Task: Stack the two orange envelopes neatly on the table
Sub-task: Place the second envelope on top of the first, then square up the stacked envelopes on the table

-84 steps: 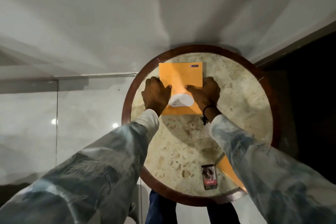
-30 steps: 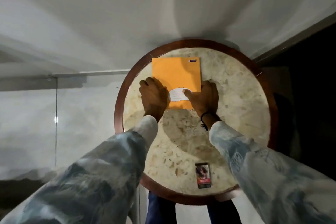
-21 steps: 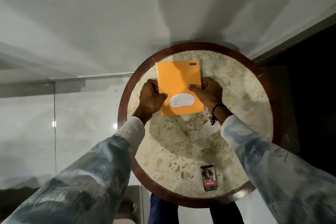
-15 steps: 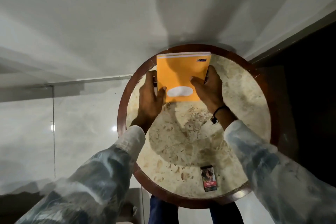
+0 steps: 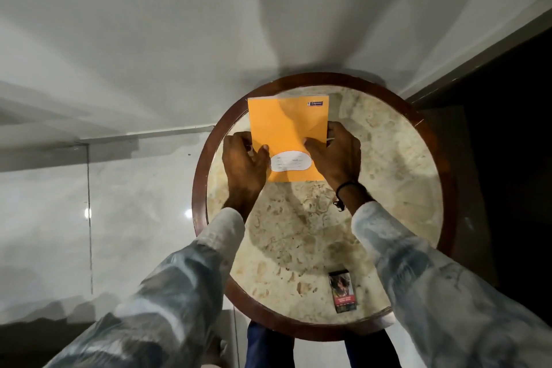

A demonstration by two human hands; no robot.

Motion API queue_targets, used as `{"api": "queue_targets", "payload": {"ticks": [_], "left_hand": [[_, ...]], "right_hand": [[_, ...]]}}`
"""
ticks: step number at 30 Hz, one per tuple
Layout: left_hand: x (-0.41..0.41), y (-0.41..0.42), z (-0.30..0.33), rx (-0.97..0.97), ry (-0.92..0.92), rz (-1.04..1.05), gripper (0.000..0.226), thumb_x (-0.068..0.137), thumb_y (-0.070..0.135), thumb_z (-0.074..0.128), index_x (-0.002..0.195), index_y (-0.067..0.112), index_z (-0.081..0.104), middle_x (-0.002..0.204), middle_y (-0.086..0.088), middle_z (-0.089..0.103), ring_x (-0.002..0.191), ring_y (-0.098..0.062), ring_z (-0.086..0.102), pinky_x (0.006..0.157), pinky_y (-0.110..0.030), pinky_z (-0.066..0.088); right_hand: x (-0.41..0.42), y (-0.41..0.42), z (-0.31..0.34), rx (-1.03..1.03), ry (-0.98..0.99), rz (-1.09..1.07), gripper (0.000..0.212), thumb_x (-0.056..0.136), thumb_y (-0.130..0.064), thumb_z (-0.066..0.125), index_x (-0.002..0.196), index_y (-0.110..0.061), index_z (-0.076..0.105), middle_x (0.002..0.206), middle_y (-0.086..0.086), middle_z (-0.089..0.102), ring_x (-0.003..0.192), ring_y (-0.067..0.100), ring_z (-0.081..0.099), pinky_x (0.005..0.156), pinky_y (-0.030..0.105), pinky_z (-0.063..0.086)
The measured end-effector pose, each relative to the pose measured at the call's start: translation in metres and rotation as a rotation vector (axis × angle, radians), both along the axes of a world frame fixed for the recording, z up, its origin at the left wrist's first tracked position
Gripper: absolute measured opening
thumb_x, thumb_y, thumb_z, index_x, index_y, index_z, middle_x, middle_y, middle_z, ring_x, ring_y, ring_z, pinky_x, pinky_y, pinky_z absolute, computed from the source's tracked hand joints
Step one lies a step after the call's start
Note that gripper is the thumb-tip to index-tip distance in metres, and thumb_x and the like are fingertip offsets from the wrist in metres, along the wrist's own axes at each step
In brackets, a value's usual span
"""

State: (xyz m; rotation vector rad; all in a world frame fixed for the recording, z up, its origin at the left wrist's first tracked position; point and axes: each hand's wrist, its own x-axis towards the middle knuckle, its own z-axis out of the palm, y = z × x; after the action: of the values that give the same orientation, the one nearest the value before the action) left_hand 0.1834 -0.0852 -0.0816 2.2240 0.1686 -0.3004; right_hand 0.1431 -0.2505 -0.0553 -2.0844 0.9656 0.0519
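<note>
Two hands clamp orange envelopes by side edges, likely to square them into one pile. Envelopes appear tilted up at far side of round counter, lower edge near surface. Only one orange face shows; second presumably behind. Left hand and right hand mirror each other, thumbs on front, fingers wrapped behind, grasping. Small card packet lies near edge, well apart.

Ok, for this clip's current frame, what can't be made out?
- Second envelope: head view shows only the top orange envelope; anything beneath is covered by it.
- Label writing: too small to read.
- Fingers of the left hand and right hand: partly tucked behind the envelope's sides.
- Small printed pack near the table edge: print blurred.
- Table base: hidden under the top.
</note>
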Motion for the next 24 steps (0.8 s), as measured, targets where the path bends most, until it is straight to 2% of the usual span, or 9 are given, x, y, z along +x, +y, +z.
{"api": "queue_targets", "payload": {"ticks": [3, 6, 8, 11, 13, 15, 18, 20, 24], "left_hand": [[0.010, -0.007, -0.002, 0.110, 0.106, 0.019, 0.034, 0.090, 0.024, 0.071, 0.118, 0.005, 0.064, 0.121, -0.015, 0.064, 0.112, -0.032, 0.062, 0.098, -0.046, 0.052], [0.011, -0.014, -0.001, 0.339, 0.122, -0.067, 0.055, 0.092, 0.032, 0.069, 0.138, 0.008, 0.053, 0.141, -0.017, 0.052, 0.131, -0.038, 0.051, 0.107, -0.053, 0.046], [0.005, -0.022, 0.002, 0.446, 0.004, -0.219, 0.063, 0.095, 0.036, 0.064, 0.149, 0.011, 0.042, 0.153, -0.018, 0.043, 0.138, -0.039, 0.045, 0.109, -0.053, 0.044], [-0.009, -0.034, -0.003, 0.502, -0.189, -0.615, 0.056, 0.101, 0.030, 0.056, 0.153, 0.018, 0.042, 0.161, -0.017, 0.038, 0.144, -0.038, 0.042, 0.113, -0.050, 0.043], [-0.017, -0.037, -0.009, 0.545, -0.142, -0.753, 0.052, 0.105, 0.026, 0.048, 0.156, 0.022, 0.039, 0.167, -0.015, 0.029, 0.152, -0.037, 0.031, 0.119, -0.050, 0.036], [-0.021, -0.037, -0.013, 0.568, -0.112, -0.751, 0.050, 0.107, 0.026, 0.044, 0.157, 0.024, 0.037, 0.169, -0.013, 0.025, 0.155, -0.036, 0.026, 0.123, -0.049, 0.030], [-0.019, -0.040, -0.010, 0.562, -0.094, -0.732, 0.050, 0.105, 0.025, 0.045, 0.155, 0.022, 0.041, 0.168, -0.013, 0.028, 0.155, -0.037, 0.028, 0.121, -0.049, 0.031], [-0.016, -0.040, -0.008, 0.569, -0.079, -0.731, 0.050, 0.105, 0.025, 0.046, 0.155, 0.022, 0.041, 0.168, -0.013, 0.028, 0.154, -0.037, 0.028, 0.120, -0.050, 0.032], [-0.016, -0.042, -0.009, 0.571, -0.038, -0.730, 0.052, 0.105, 0.024, 0.048, 0.156, 0.023, 0.038, 0.169, -0.011, 0.024, 0.156, -0.037, 0.025, 0.122, -0.051, 0.030]], "right_hand": [[0.009, 0.001, -0.011, -0.035, 0.044, 0.041, 0.029, 0.081, -0.031, 0.076, 0.104, -0.014, 0.073, 0.104, 0.008, 0.077, 0.096, 0.033, 0.070, 0.077, 0.041, 0.059], [0.009, -0.002, -0.021, -0.096, 0.080, 0.066, 0.039, 0.084, -0.030, 0.073, 0.117, -0.011, 0.068, 0.116, 0.009, 0.073, 0.112, 0.033, 0.064, 0.085, 0.040, 0.053], [-0.002, -0.007, -0.020, -0.113, 0.107, 0.043, 0.051, 0.086, -0.034, 0.074, 0.131, -0.012, 0.062, 0.122, 0.008, 0.071, 0.120, 0.031, 0.061, 0.095, 0.042, 0.051], [-0.041, -0.006, -0.012, -0.158, 0.071, 0.053, 0.053, 0.083, -0.039, 0.078, 0.126, -0.013, 0.062, 0.109, 0.006, 0.074, 0.105, 0.030, 0.068, 0.084, 0.041, 0.056], [-0.081, 0.001, -0.009, -0.177, 0.107, 0.109, 0.052, 0.082, -0.041, 0.077, 0.124, -0.015, 0.060, 0.106, 0.006, 0.071, 0.103, 0.030, 0.065, 0.079, 0.040, 0.055], [-0.125, 0.009, -0.008, -0.183, 0.224, 0.187, 0.059, 0.083, -0.045, 0.074, 0.130, -0.014, 0.055, 0.116, 0.008, 0.066, 0.112, 0.032, 0.061, 0.083, 0.044, 0.056], [-0.189, 0.023, -0.005, -0.174, 0.420, 0.250, 0.080, 0.084, -0.055, 0.069, 0.148, -0.016, 0.041, 0.138, 0.012, 0.054, 0.128, 0.036, 0.051, 0.098, 0.050, 0.050], [-0.221, 0.034, -0.001, -0.145, 0.528, 0.259, 0.091, 0.081, -0.058, 0.069, 0.153, -0.016, 0.034, 0.144, 0.013, 0.048, 0.133, 0.037, 0.046, 0.101, 0.052, 0.046], [-0.248, 0.041, -0.004, -0.063, 0.587, 0.259, 0.078, 0.085, -0.039, 0.069, 0.151, -0.014, 0.037, 0.142, 0.014, 0.049, 0.127, 0.039, 0.051, 0.097, 0.050, 0.051]]}}
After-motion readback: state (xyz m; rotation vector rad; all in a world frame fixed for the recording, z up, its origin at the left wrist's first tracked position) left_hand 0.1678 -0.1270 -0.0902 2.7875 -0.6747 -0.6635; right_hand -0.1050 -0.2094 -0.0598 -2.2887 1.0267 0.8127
